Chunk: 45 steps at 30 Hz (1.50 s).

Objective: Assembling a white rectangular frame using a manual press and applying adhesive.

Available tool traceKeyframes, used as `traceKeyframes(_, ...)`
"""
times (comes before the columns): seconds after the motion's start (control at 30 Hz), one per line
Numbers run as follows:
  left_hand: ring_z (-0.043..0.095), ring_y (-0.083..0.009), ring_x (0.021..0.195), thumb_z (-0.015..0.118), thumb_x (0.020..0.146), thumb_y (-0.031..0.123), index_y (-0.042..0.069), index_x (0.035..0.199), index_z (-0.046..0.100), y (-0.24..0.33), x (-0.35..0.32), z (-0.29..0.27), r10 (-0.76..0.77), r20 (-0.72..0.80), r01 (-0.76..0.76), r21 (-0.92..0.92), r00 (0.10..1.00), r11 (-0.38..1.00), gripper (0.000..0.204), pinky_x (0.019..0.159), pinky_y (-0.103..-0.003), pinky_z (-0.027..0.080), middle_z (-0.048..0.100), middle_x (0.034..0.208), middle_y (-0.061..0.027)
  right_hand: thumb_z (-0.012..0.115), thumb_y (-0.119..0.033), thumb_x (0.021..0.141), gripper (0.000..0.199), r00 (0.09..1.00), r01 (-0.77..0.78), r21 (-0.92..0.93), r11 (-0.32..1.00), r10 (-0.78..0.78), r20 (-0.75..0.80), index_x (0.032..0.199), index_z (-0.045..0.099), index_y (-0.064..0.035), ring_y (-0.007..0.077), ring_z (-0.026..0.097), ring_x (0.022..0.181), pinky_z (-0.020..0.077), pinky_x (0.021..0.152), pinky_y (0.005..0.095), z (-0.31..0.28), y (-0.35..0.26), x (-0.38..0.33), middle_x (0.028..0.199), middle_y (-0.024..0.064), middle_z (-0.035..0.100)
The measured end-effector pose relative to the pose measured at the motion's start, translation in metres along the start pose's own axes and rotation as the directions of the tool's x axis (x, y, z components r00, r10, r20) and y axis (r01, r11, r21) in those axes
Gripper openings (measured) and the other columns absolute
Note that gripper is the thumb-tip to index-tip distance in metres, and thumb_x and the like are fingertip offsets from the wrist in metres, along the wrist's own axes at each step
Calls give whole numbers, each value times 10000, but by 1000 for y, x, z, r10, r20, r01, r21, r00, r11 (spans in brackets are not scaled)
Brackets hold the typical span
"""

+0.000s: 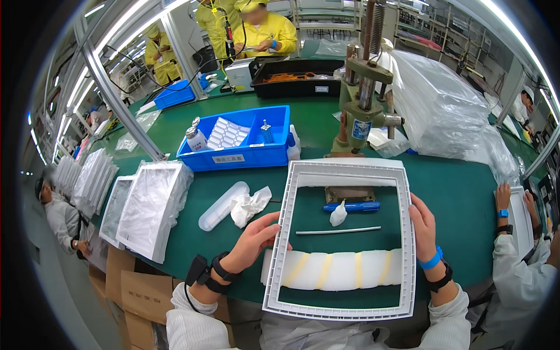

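Note:
I hold a white rectangular plastic frame (338,311) up in front of me, one hand on each side. My left hand (255,238) grips its left side, with some fingertips behind the edge. On the opposite side, my right hand (423,226) is closed round the frame, its thumb near the upper part. Through the opening show a white foam roll (335,271) with yellow strips, a thin silver rod (338,231), a blue marker pen (364,206) and a small white pointed object (338,216). The frame's top edge overlaps a white padded surface at the press base.
A green arbor press (356,116) stands behind the frame. Farther left are a blue divided bin (233,160), a crumpled tissue (249,207), a clear plastic case (221,207) and bagged white frames (151,204). Wrapped sheets (437,105) are stacked right; co-workers sit around.

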<state>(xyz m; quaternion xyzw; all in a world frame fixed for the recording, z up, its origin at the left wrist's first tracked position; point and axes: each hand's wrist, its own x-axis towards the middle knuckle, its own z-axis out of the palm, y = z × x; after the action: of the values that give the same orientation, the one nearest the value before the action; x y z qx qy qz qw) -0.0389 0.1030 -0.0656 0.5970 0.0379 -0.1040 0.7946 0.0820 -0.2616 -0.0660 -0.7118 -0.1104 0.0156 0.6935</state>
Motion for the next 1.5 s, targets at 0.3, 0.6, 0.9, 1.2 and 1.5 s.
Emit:
traceKeyframes(0.3, 676, -229, 883, 499, 964, 150, -16, 1410, 376, 15, -47, 10, 131, -1, -131, 86, 991, 988, 491, 834, -352, 531, 643, 1043, -104, 478, -143, 987, 429, 996, 89, 70, 994, -90, 10, 1376, 450, 36, 49, 564, 840, 470, 742, 194, 6, -34, -38, 1059, 40, 628)
traceKeyframes(0.6, 682, -236, 867, 498, 959, 137, 4, 1447, 269, 37, -54, 70, 152, 238, -185, 119, 959, 976, 555, 801, -345, 521, 682, 922, -153, 467, -204, 991, 434, 979, 129, 24, 991, -123, -163, 1318, 486, 81, 66, 589, 846, 468, 695, 175, -47, -73, -71, 1067, 74, 642)
traceKeyframes(0.9, 654, -178, 819, 507, 994, 208, 44, 1469, 213, 26, -10, 146, -27, 450, -41, 140, 893, 989, 583, 737, -309, 524, 683, 1023, -186, 455, -281, 1012, 405, 953, -34, -49, 998, 18, -303, 1271, 546, 18, 75, 529, 630, 430, 568, 216, -143, -43, -103, 807, 15, 594)
traceKeyframes(1.2, 621, -213, 1017, 492, 999, 213, -9, 1457, 239, 3, 55, 223, -159, 452, 110, 132, 878, 985, 569, 856, -328, 520, 620, 1151, -204, 448, -298, 1020, 308, 954, -231, -169, 958, 189, -232, 1114, 563, -28, 90, 571, 575, 459, 515, 208, -247, -23, -80, 782, 23, 569)
traceKeyframes(1.5, 627, -190, 1017, 467, 1004, 192, 5, 1346, 442, 3, 46, 190, -244, 554, 81, 303, 796, 950, 390, 891, -317, 500, 652, 1129, -161, 431, -297, 1013, 347, 925, -362, -487, 795, 240, -296, 1130, 579, -6, 125, 591, 593, 492, 551, 273, -350, 14, -13, 762, 46, 576)
